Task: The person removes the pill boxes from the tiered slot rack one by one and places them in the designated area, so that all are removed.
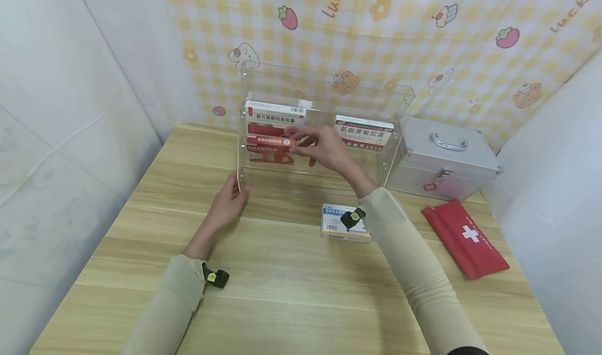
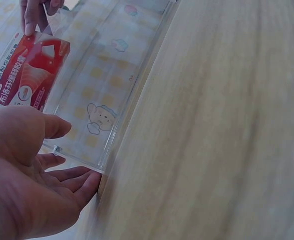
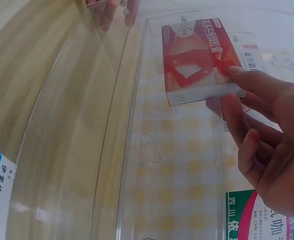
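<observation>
A clear acrylic rack (image 1: 324,75) stands against the patterned cloth. In the head view my right hand (image 1: 324,148) reaches into its lower tier and pinches the right end of a red medicine box (image 1: 270,151). The right wrist view shows the thumb on the front of that box (image 3: 202,60) and fingers behind it. My left hand (image 1: 229,201) holds the rack's lower left side edge, thumb on the inner side and fingers outside. Behind the red box stands a white and red medicine box (image 1: 275,117). A white and green medicine box (image 1: 364,133) stands at the rack's right.
A white and blue medicine box (image 1: 333,221) lies on the wooden table (image 1: 263,292) before the rack, partly behind the right wrist strap. To the right are a silver metal case (image 1: 423,169) and a red first aid pouch (image 1: 465,240). White walls flank the table.
</observation>
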Available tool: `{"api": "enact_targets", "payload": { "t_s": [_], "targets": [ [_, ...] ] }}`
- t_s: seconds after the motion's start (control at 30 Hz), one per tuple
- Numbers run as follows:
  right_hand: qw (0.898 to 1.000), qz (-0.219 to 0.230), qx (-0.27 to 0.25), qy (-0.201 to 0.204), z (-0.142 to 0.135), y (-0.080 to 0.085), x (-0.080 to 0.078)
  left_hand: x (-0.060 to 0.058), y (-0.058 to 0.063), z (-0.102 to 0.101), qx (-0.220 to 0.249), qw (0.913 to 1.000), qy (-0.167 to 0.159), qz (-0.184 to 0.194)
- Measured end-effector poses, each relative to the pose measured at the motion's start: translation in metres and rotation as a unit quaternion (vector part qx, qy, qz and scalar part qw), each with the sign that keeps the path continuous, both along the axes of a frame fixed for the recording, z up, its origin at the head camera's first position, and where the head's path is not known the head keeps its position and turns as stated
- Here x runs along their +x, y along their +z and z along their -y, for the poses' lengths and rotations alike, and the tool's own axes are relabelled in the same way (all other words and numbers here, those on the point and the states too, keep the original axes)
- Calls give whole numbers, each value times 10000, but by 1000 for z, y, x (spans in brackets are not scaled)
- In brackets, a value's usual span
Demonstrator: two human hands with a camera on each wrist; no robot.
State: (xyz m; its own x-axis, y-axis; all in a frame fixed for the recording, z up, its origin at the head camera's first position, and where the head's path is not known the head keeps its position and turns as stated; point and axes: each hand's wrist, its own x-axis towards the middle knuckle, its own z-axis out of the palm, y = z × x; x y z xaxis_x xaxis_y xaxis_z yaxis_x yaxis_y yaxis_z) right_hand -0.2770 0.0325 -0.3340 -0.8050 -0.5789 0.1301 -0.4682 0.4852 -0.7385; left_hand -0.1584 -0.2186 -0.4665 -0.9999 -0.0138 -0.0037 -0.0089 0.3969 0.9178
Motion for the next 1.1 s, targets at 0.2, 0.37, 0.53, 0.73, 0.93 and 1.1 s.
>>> {"api": "enact_targets", "payload": {
  "t_s": [0.2,0.37,0.53,0.73,0.93,1.1],
  "targets": [
    [9999,-96,-112,68,-2,3,1,0,-1,-1,16,10000,-21,-23],
    [9999,-44,-98,83,-4,5,1,0,-2,-1,-11,10000,-40,-12],
    [9999,-109,3,16,-6,9,2,1,-2,0,-32,10000,-35,-26],
    [9995,-296,35,-48,-7,15,5,0,-2,0,-105,9999,-18,12],
    [9995,-281,-136,3,-6,22,8,-1,-2,-1,-104,9999,-4,23],
    [9992,-373,-173,-13,-5,27,10,-1,-1,0,-55,10000,-7,14]
  ]
}}
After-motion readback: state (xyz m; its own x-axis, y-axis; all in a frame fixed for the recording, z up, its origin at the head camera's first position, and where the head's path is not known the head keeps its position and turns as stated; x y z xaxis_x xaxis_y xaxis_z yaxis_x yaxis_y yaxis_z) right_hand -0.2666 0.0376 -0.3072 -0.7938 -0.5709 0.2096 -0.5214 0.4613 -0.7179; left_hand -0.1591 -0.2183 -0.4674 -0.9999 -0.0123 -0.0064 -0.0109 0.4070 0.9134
